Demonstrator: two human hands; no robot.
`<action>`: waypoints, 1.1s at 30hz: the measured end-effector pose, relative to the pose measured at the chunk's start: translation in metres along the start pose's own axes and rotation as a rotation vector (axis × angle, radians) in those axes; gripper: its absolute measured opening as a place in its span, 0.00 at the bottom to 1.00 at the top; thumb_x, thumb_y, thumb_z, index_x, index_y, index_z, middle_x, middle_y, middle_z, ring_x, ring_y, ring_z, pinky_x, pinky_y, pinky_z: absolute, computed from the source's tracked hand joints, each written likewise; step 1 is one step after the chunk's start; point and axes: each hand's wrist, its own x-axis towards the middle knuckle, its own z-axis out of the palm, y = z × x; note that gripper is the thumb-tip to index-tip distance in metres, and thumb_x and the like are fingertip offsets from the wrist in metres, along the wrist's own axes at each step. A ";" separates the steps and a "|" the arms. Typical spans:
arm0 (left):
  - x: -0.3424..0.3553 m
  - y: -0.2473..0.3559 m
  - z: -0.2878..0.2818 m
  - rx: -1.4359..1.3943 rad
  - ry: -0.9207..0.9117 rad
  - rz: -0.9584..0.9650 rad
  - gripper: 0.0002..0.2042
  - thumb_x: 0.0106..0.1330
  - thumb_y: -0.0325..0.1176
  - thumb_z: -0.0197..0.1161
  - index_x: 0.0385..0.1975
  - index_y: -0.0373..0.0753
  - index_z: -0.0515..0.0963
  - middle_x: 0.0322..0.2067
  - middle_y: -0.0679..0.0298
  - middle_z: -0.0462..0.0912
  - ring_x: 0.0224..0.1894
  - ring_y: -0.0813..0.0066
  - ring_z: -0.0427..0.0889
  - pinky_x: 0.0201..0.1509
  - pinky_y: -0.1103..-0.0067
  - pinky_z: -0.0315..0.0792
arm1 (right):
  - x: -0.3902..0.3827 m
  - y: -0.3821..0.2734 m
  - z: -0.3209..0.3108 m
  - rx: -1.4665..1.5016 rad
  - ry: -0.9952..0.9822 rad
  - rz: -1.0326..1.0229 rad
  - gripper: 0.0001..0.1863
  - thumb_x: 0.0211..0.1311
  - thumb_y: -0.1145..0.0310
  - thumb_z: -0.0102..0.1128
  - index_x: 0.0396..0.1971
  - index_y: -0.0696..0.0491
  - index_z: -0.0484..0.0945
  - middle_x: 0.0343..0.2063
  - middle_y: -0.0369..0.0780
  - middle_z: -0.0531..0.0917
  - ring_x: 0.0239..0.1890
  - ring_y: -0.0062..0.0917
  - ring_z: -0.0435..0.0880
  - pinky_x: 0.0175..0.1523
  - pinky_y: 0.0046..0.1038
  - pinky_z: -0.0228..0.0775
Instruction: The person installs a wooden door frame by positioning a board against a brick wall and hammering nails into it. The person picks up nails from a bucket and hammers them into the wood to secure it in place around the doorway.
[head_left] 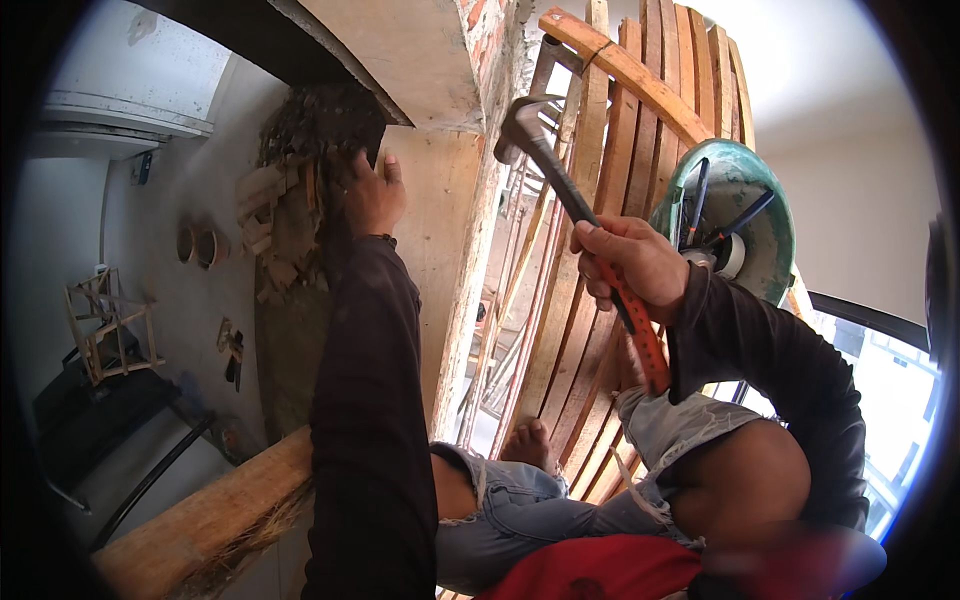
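My right hand [637, 262] is closed round the handle of a claw hammer [560, 178]. Its dark metal head points up and to the left, and its black and orange grip runs down past my wrist. My left hand [376, 200] reaches forward to the edge of a pale wooden panel [430, 205]. The thumb and a finger show apart there, beside a dark gap, and nothing is seen in that hand; some of its fingers are partly hidden. The hammer is held in the air, apart from the panel.
Wooden planks [620, 140] form a slatted platform under my bare foot [528, 444]. A green bucket [776, 235] on the right holds tools with dark handles and a white roll. Broken rubble [275, 215] lies far below on the left. A rough timber [215, 510] crosses at lower left.
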 end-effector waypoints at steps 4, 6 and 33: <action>-0.009 -0.006 0.009 0.258 -0.155 -0.152 0.32 0.75 0.59 0.39 0.56 0.35 0.73 0.51 0.40 0.81 0.55 0.40 0.79 0.58 0.55 0.72 | 0.005 0.020 0.007 0.443 0.223 0.146 0.16 0.78 0.53 0.47 0.40 0.52 0.69 0.22 0.29 0.66 0.18 0.14 0.64 0.24 0.23 0.64; -0.002 -0.013 0.008 0.236 -0.184 -0.116 0.32 0.75 0.60 0.37 0.47 0.35 0.78 0.48 0.39 0.81 0.53 0.40 0.80 0.56 0.55 0.73 | 0.017 0.033 0.008 0.548 0.197 0.219 0.17 0.78 0.51 0.45 0.36 0.49 0.66 0.20 0.28 0.62 0.17 0.13 0.61 0.23 0.22 0.61; 0.001 -0.009 0.013 0.229 -0.201 -0.116 0.33 0.76 0.60 0.34 0.49 0.35 0.79 0.52 0.42 0.81 0.55 0.40 0.78 0.59 0.57 0.71 | 0.063 0.056 0.019 0.814 -0.046 0.253 0.19 0.75 0.51 0.51 0.27 0.46 0.63 0.17 0.28 0.63 0.14 0.14 0.63 0.19 0.21 0.60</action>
